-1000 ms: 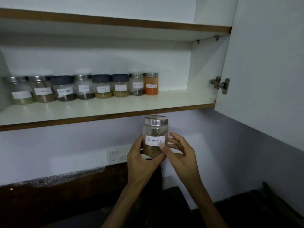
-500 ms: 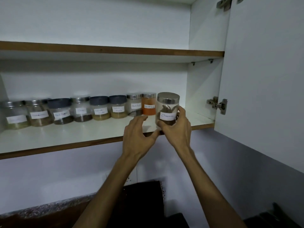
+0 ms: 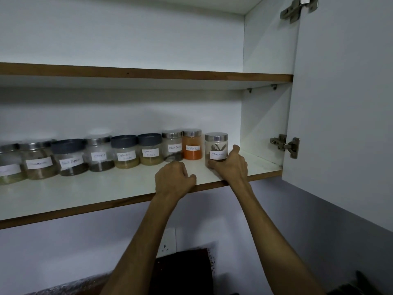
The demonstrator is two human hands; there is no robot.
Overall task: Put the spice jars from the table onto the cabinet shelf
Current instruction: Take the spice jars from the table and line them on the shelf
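- Clear glass cinnamon jar (image 3: 216,149) with a silver metal lid stands upright on the white cabinet shelf (image 3: 106,188); its white label reads "Cinnamon".
- Right hand (image 3: 230,165) is wrapped around the jar's lower right side, fingers closed on it.
- Left hand (image 3: 173,179) rests curled into a loose fist on the shelf edge, holding nothing.
- Just left of the right hand stands an orange-filled jar (image 3: 192,145); its label is too blurred to read with confidence.

Bare shelf (image 3: 89,194) lies before the jar row (image 3: 127,155); door (image 3: 344,103) bounds the right.
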